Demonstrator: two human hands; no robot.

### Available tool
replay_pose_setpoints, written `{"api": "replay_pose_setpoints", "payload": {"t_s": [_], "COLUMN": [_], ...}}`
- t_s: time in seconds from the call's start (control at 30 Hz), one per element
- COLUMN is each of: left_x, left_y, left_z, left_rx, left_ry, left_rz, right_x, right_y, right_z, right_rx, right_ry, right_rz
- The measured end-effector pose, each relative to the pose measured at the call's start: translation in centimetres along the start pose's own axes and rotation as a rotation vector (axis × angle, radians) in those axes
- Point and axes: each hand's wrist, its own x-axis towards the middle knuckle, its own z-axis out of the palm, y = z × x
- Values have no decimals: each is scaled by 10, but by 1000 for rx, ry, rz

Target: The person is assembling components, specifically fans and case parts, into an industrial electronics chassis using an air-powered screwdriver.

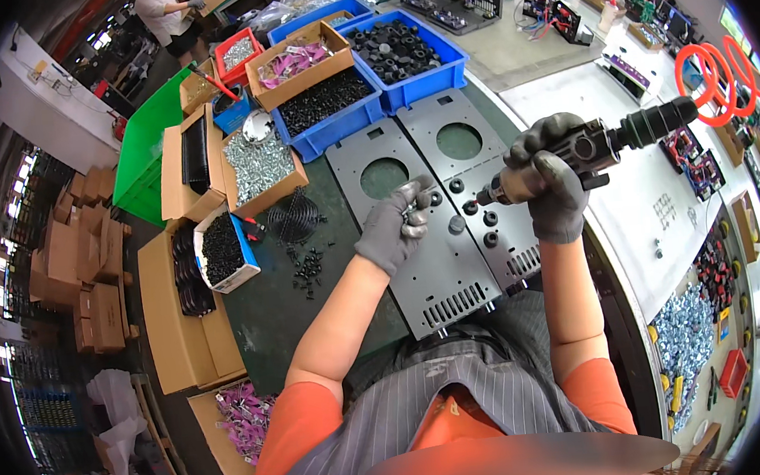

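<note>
Two dark grey metal panels, a left one (436, 273) and a right one (510, 243), lie side by side before me, each with a large round hole and a row of slots. My right hand (552, 175), in a grey glove, is wrapped round a black power screwdriver (648, 125). Its bit points left and down at a black rubber foot (470, 207) on the panels; whether they touch I cannot tell. Several similar feet (490, 218) lie around it. Over the left panel, my gloved left hand (395, 226) has its fingers curled in; what they hold is too small to make out.
Left of the panels are loose black screws (307, 270), a round wire fan guard (296, 217) and a carton of silver screws (260, 166). Blue bins (422, 87) of black parts stand behind. A red coiled hose (716, 77) hangs at right. Another person (165, 18) stands far left.
</note>
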Motion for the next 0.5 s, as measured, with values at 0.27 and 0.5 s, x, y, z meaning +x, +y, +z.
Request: {"api": "replay_pose_setpoints", "payload": {"t_s": [0.27,0.5], "left_x": [-4,-26], "left_y": [-25,-47], "left_z": [10,21], "left_rx": [243,78], "left_ry": [175,-115], "left_rz": [270,-6], "right_x": [-17,-18], "right_y": [-15,-21], "right_z": [-10,-9], "right_rx": [-28,113], "right_ry": [45,-66], "right_rz": [-46,-108]}}
